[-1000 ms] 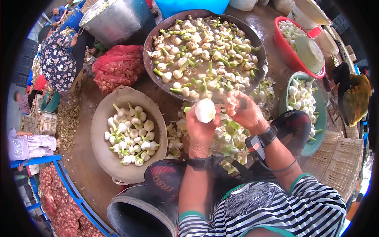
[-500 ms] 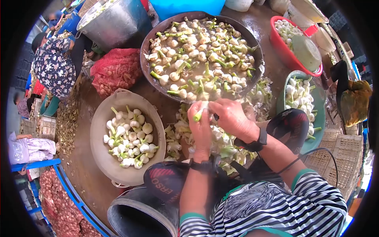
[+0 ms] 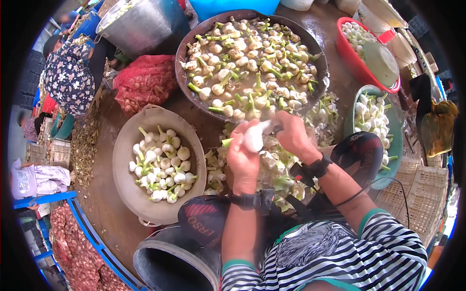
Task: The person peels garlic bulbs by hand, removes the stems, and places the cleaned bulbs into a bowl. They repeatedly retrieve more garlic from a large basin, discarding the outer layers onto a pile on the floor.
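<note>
My left hand is closed around a white garlic bulb, its cut green stem poking out on the left. Close by on the right, my right hand pinches a pale, blurred strip of garlic skin at the bulb's edge. Something small and dark shows by the right thumb, too unclear to name. Both hands are over a heap of pale peelings, just below a wide dark basin of unpeeled garlic in murky water. To the left, a beige bowl holds clean white bulbs.
A red mesh sack and a metal pot stand at upper left. On the right are a green basin and a red basin with garlic. A black bucket lies between bowl and legs. Another person bends at far left.
The bulb has turned in my left hand, so its round white side now shows and the stem points left. My right hand has shifted slightly up and right, drawing a pale strip.
</note>
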Demonstrator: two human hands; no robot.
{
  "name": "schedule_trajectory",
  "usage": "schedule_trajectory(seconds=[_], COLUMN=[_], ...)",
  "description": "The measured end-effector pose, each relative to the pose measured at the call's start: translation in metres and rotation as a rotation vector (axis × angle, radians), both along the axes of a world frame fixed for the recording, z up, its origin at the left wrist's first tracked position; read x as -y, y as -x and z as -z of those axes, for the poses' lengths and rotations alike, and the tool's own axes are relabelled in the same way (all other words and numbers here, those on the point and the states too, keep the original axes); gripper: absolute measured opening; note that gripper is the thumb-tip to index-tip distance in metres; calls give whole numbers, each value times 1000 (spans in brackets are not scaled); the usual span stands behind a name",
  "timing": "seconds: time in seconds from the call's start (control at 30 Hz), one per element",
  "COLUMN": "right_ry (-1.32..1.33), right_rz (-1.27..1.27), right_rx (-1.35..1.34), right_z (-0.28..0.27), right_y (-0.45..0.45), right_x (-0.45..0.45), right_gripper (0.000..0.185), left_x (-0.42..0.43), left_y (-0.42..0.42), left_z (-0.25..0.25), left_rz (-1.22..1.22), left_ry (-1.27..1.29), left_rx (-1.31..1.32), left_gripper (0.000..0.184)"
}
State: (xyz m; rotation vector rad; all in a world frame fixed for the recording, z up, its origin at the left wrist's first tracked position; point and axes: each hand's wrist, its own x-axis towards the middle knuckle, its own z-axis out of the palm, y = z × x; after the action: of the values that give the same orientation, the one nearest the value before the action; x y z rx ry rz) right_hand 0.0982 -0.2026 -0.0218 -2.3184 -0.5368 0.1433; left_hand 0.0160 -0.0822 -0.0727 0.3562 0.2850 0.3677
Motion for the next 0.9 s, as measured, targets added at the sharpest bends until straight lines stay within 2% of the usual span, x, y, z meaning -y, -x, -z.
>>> schedule_trajectory(seconds=[0.1, 0.17, 0.2, 0.3, 0.37, 0.47, 0.5, 0.57, 0.6, 0.67, 0.77, 0.8, 0.83, 0.9], right_ry=[246, 837, 891, 232, -357, -665, -677, -532, -522, -499, -800, -750, -538, -120], right_rz=[-387, -739, -704, -459, -363, -371, -288, -256, -314, -421, -483, -452, -537, -679], right_rx=[-39, -188, -226, -208, -348, -831, -708, -602, -631, -683, -996, -1026, -906, -639], right_z=[41, 39, 25, 13, -18, -22, -11, -3, -9, -26, -24, -18, -14, -8], right_y=[6, 21, 23, 1, 1, 9, 17, 24, 29, 36, 28, 24, 18, 3], right_x=[30, 37, 37, 37, 17, -6, -15, -16, -17, -17, -13, -13, -13, -13], right_gripper=[15, 20, 24, 19, 19, 10, 10, 11, 11, 12, 9, 15, 16, 18], left_x=[-10, -13, -12, -12, -12, -8, -7, -7, -12, -16, -23, -29, -36, -59], left_y=[-2, -2, -2, 7, 5, 1, 2, 6, 6, 8, 7, 8, 10, 21], left_z=[-10, -15, -22, -10, -6, -5, -6, -8, 7, 10, 0, -1, -2, -3], left_rz=[21, 38, 31, 51, 51, 17, -1, -50, -61, -102, -254, -315, -376, -573], left_ry=[264, 362, 377, 377, 355, 292, 278, 283, 134, 240, 312, 329, 344, 336], left_rx=[207, 239, 204, 205, 178, 144, 132, 111, 101, 20, -171, -197, -222, 8], left_gripper=[44, 45, 45, 51, 47, 43, 42, 39, 38, 37, 39, 39, 40, 50])
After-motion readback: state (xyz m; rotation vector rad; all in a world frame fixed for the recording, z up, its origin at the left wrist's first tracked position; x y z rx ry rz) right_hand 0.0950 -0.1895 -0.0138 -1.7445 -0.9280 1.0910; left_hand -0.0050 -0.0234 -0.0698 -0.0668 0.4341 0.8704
